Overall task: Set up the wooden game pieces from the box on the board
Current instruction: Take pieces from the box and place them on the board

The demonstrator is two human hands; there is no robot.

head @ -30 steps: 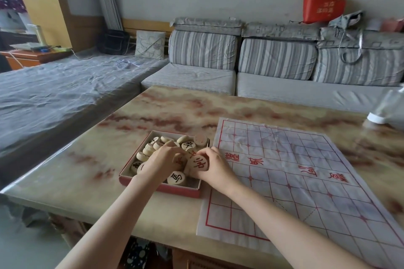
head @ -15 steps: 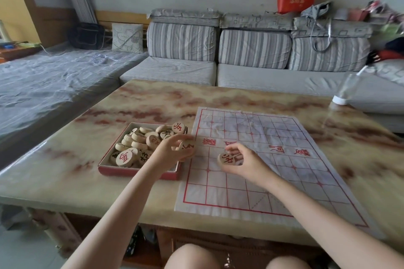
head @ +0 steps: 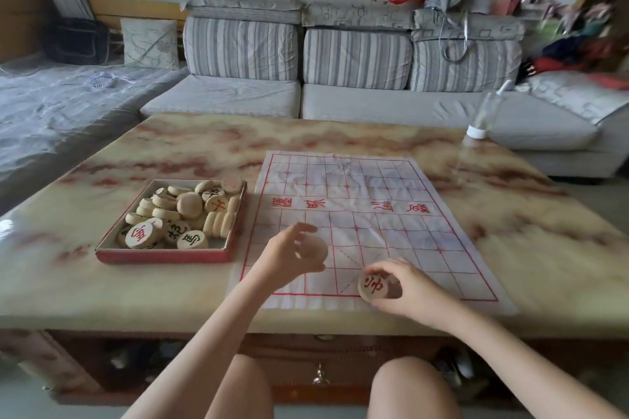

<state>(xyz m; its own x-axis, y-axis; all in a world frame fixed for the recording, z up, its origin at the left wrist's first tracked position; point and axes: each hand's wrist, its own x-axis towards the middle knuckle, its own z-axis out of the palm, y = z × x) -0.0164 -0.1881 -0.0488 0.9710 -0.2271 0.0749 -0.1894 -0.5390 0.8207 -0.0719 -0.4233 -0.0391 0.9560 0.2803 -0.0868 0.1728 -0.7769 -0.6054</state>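
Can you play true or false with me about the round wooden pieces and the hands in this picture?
1. The right hand holds a red-marked piece. True.
2. The box sits on the board. False: it sits on the table, left of the board.
3. The left hand holds a round piece over the board. True.
4. The box is empty. False: many pieces lie in it.

Worktop [head: 340, 133]: glossy, marble-patterned stone look, smooth. Board [head: 374, 180]: thin creased white sheet, matt, red-printed grid. Pieces [head: 189, 205]: pale smooth wood; box [head: 163, 256]: red card.
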